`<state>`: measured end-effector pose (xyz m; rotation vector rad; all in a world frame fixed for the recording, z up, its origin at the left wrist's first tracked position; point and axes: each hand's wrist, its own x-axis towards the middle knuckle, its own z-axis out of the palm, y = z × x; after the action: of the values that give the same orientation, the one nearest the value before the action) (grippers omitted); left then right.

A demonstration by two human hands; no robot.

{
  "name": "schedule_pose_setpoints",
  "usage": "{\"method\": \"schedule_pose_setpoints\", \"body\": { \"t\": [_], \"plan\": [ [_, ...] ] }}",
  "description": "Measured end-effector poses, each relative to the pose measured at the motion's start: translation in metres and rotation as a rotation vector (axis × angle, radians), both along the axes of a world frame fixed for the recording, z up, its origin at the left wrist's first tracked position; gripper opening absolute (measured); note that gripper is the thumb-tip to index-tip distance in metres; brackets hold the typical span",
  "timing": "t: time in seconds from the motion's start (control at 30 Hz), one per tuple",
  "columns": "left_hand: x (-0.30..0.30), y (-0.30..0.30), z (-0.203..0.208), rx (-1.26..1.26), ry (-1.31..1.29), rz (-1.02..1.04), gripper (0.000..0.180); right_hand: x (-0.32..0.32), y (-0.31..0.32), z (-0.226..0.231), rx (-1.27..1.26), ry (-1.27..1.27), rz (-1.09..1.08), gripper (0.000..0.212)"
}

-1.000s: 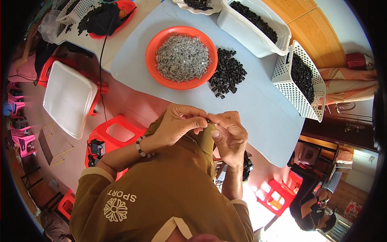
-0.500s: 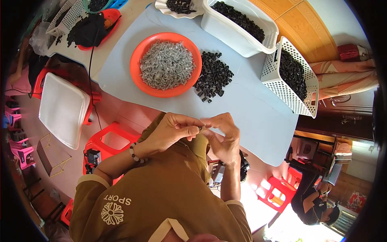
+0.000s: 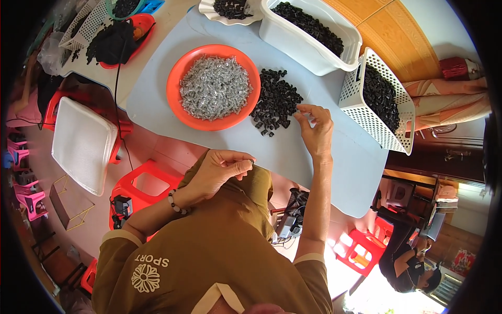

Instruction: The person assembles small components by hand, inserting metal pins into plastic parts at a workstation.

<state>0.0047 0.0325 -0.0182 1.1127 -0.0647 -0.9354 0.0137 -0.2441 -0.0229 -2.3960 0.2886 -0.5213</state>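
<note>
My left hand point(image 3: 222, 170) is held over my lap, thumb and forefinger pinching a small dark piece point(image 3: 253, 161) at their tips. Most of that piece is hidden by the fingers. Further out, my right hand point(image 3: 317, 128) is over the light blue table, its bent finger and thumb tips close together at the right edge of a pile of small black plastic parts point(image 3: 274, 99). Whether something sits between those fingertips is too small to make out. Left of the pile is a round orange-red basin point(image 3: 175, 107) heaped with small clear plastic pieces point(image 3: 215, 86).
Along the table's far side stand a scalloped white dish point(image 3: 230, 21), a white tub point(image 3: 298, 49) and a perforated white basket point(image 3: 371, 115), all holding black parts. A red stool point(image 3: 157, 170) is at my left. Another person point(image 3: 410, 261) sits at the right.
My right hand has left my left hand and moved out to the right edge of the black pile. The left hand stays nearly in place, still pinching the small piece.
</note>
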Motion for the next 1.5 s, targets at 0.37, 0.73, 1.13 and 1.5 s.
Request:
{"method": "schedule_pose_setpoints", "body": {
  "t": [0.37,0.73,1.13,1.5],
  "plan": [
    [0.002,0.000,0.006,0.001,0.010,-0.003,0.020,-0.023,0.020,0.013,0.846,-0.059,0.024,0.008],
    [-0.008,-0.004,0.011,-0.087,-0.224,0.045,0.020,-0.084,0.088,0.017,1.549,0.025,0.103,0.014],
    [-0.022,0.001,0.025,-0.065,-0.649,0.105,0.017,-0.111,0.113,0.040,1.531,0.018,0.156,0.016],
    [-0.021,0.002,0.032,-0.028,-0.938,0.183,0.017,-0.118,0.115,0.041,1.238,0.038,0.123,0.010]
  ]
}}
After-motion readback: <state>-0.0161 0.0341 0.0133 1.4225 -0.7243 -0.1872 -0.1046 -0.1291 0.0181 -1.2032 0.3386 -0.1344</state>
